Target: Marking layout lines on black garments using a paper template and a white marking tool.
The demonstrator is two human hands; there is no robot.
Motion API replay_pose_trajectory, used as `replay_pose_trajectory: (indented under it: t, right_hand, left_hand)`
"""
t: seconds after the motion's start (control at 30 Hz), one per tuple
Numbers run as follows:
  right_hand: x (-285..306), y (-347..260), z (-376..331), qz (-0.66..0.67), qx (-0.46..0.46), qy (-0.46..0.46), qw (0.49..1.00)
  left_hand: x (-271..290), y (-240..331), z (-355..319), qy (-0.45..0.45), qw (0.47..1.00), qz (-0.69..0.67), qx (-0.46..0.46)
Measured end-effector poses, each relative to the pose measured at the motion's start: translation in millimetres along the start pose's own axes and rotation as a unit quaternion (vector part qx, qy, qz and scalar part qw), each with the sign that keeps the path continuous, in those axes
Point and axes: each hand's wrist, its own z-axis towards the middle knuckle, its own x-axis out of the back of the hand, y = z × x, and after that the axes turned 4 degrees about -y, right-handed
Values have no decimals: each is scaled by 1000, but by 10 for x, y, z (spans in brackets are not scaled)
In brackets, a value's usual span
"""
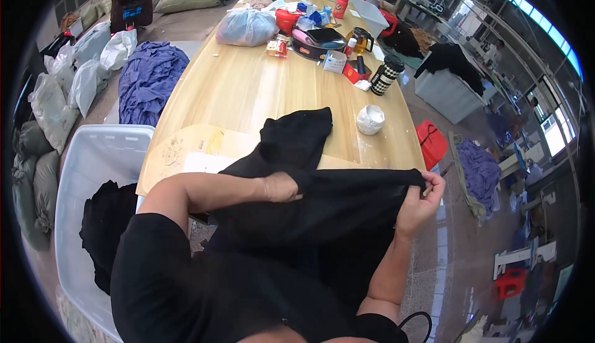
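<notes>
A black garment (pixel 347 194) is stretched between my two hands over the near edge of the wooden table. Part of it lies on the tabletop, reaching away from me, and the rest hangs down toward my body. My left hand (pixel 284 187) is closed in a fist on the cloth near the middle. At the right end, my right hand (pixel 420 200) pinches the garment's corner between thumb and fingers. Whether the piece is trousers or a top I cannot tell.
On the wooden table (pixel 260 89) stand a white cup-like roll (pixel 370 120), a checkered tumbler (pixel 387 74), a glass teapot (pixel 359 40) and a stuffed plastic bag (pixel 246 26). A white bin (pixel 105 138) with black cloth stands at the left. A red stool (pixel 430 142) is right of the table.
</notes>
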Motion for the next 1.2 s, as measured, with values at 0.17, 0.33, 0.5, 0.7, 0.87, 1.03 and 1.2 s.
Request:
replay_pose_trajectory:
  t: [0.17, 0.33, 0.5, 0.7, 0.87, 1.03, 1.2]
  right_hand:
    - [93, -70, 644, -75, 96, 43, 992]
    - [-54, -384, 1601, -131, 277, 113, 945]
    - [-204, -492, 1835, -147, 359, 141, 911]
    - [-381, 520, 1037, -144, 205, -16, 968]
    - [-621, 1573, -50, -318, 162, -301, 885]
    - [-558, 1709, -363, -316, 49, -362, 876]
    - [-522, 1550, -429, -329, 67, -392, 856]
  left_hand:
    - [1140, -357, 338, 90, 976, 191, 46]
    - [3108, -310, 974, 467, 799, 378, -27]
    - [3927, -146, 967, 654, 706, 273, 16]
    - [2557, -105, -676, 354, 762, -510, 184]
    - [1378, -1222, -1454, 277, 609, -587, 456]
    - [1314, -1006, -1694, 243, 734, -404, 489]
    - [1147, -985, -2076, 192, 736, -424, 492]
